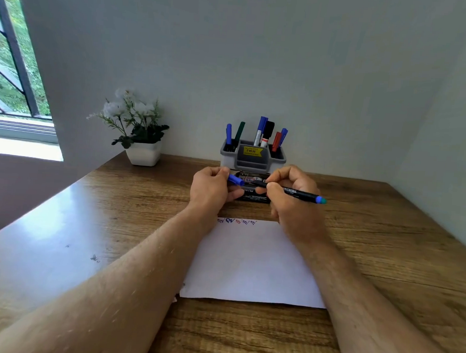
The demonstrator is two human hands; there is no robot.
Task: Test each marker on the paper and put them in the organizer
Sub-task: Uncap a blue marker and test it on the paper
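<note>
Just before grey plastic organizer: our left hand pinches blue cap, right hand grips black marker. Guessing we're recapping, so line tip up straight, push till snug.

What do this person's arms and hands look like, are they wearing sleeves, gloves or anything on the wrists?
Both forearms are bare all the way to the bottom of the picture, with no sleeves in view. The left hand and right hand wear no gloves. No watch, bracelet or ring shows on either wrist or on the fingers that can be seen. Fine hair shows along both forearms.
</note>
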